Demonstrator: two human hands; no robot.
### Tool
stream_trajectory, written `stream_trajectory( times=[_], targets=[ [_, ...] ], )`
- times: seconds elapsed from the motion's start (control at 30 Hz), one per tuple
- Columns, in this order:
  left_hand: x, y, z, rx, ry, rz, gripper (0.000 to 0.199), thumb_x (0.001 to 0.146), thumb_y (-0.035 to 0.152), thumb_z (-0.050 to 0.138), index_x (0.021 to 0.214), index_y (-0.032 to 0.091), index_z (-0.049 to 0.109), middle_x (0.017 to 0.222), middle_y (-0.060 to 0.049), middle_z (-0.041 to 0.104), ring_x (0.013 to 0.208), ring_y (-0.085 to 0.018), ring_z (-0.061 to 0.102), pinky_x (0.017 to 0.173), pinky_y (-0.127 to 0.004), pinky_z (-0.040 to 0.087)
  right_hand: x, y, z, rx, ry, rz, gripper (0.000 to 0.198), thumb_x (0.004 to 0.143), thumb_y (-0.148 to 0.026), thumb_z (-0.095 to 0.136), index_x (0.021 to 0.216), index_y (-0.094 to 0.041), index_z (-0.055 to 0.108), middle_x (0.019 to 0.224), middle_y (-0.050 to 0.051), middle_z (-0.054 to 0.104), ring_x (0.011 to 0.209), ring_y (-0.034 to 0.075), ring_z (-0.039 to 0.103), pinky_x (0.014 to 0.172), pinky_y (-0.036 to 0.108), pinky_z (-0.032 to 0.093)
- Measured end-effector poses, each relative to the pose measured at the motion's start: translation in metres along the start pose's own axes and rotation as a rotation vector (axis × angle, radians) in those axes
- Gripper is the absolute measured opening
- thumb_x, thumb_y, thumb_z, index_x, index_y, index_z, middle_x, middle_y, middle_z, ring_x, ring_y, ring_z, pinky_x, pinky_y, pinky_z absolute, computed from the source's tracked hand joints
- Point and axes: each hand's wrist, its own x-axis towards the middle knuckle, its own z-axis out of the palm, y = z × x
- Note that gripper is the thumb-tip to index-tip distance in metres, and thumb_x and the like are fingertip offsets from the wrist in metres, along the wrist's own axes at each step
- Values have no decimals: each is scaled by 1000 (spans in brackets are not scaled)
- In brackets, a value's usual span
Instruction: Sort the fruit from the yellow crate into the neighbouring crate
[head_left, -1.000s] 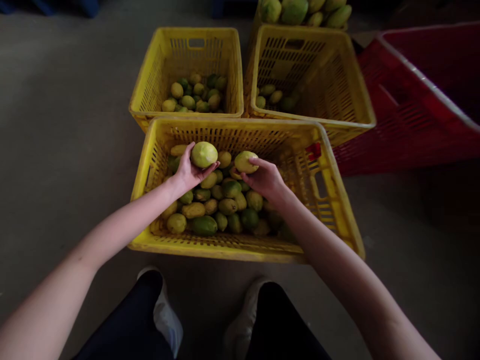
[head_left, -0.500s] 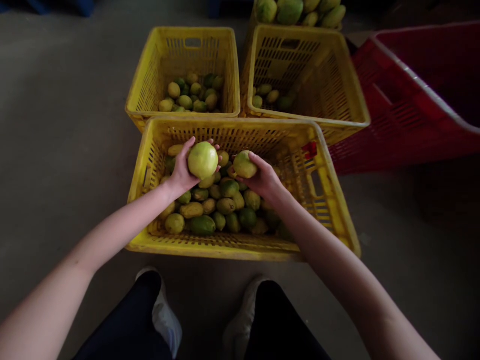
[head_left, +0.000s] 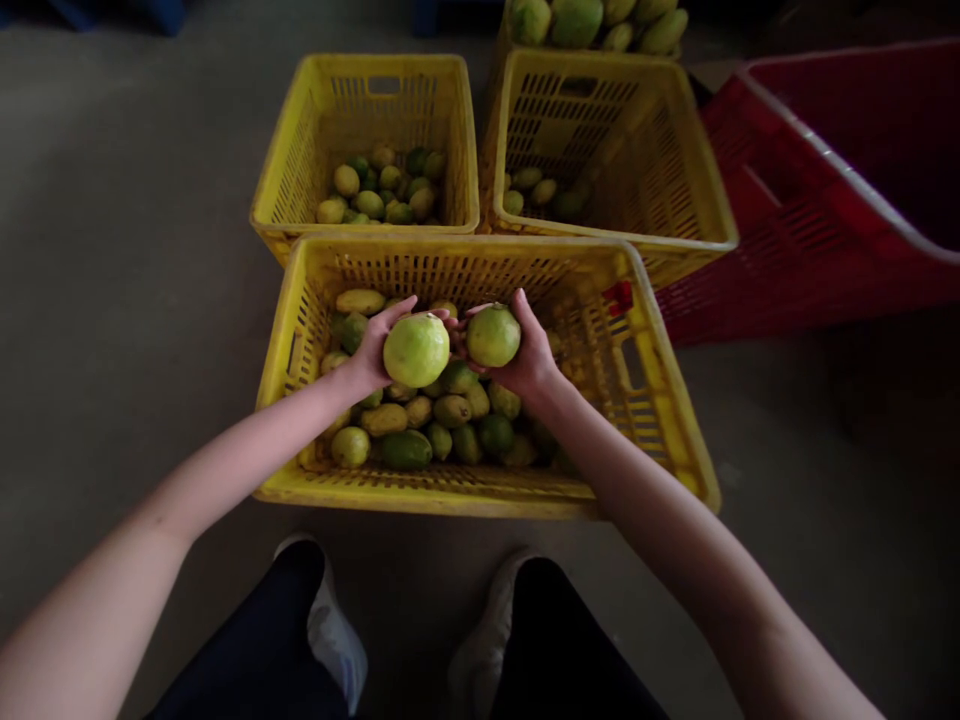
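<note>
My left hand [head_left: 376, 345] is closed around a large, round, yellow-green lemon [head_left: 416, 351], its fingers curled behind it. In my right hand [head_left: 531, 350] sits a smaller, greener lemon [head_left: 493, 336], with the thumb up along its right side. The two fruits are side by side, a small gap between them, and the fingertips of both hands come close together there. Both hands are over a yellow slatted crate [head_left: 480, 503]. Beneath them lie many loose lemons [head_left: 405, 450], green to yellow, some round and some long; my hands hide part of the pile.
Two more yellow crates stand behind: the left one [head_left: 262, 190] and the right one [head_left: 720, 200], each with some fruit at the bottom. Larger green fruits [head_left: 576, 20] fill a container at the back. A red crate [head_left: 757, 250] is at the right. My shoes [head_left: 334, 640] are in front.
Both lemons have turned in my hands. My left hand has moved slightly right and nearer to me, and my right thumb has lifted off the front of its fruit.
</note>
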Motion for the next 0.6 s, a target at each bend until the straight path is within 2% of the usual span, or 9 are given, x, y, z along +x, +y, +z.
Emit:
stream_trajectory(
  times=[0.1,0.2,0.27,0.37,0.4,0.47,0.53,0.6],
  targets=[
    [2,-6,0,-54,45,62,35,92,32,45,105,13,71,92,-8,78,95,-23,74,88,-35,59,0,0,9,-55,94,-76,61,79,-79,52,100,-24,66,91,7,71,95,31,69,62,39,57],
    [2,-10,0,-88,58,85,38,90,30,40,111,18,69,91,-4,78,99,-21,73,89,-32,58,-2,5,18,-197,203,-217,60,79,-75,57,114,-26,62,109,6,70,109,32,65,83,45,59],
    [2,-12,-1,-88,68,116,41,88,32,39,115,20,68,87,-3,77,98,-21,73,86,-31,59,-3,12,23,-396,216,-324,73,76,-74,63,131,-26,52,130,8,61,124,32,57,100,49,53],
    [5,-14,-5,-70,115,175,40,83,33,45,113,22,68,80,-2,76,93,-24,74,82,-35,61,-3,25,26,-806,162,-459,108,64,-79,71,149,-24,34,155,14,36,147,37,31,118,57,34],
    [6,-14,-6,-66,139,187,37,81,33,47,110,22,68,78,-3,75,92,-26,74,83,-37,61,-3,28,26,-931,147,-490,116,60,-80,74,151,-23,32,159,15,28,151,40,21,121,59,28],
    [8,-13,-7,-60,187,187,29,80,33,49,100,22,68,77,-3,75,94,-28,73,85,-39,61,-4,33,27,-1116,133,-535,118,57,-80,76,151,-22,34,162,16,17,153,43,7,122,62,22],
    [9,-13,-8,-43,211,174,20,80,32,52,90,23,66,76,-3,74,96,-28,72,85,-37,60,-6,34,29,-1232,126,-580,111,59,-79,76,147,-22,40,164,17,12,153,46,2,122,65,20],
    [8,-13,-10,-12,208,166,17,81,35,54,86,24,66,75,-2,72,96,-27,72,84,-36,60,-11,32,34,-1301,121,-640,107,60,-78,76,145,-22,43,164,17,11,153,47,2,121,68,17]
  ],
)
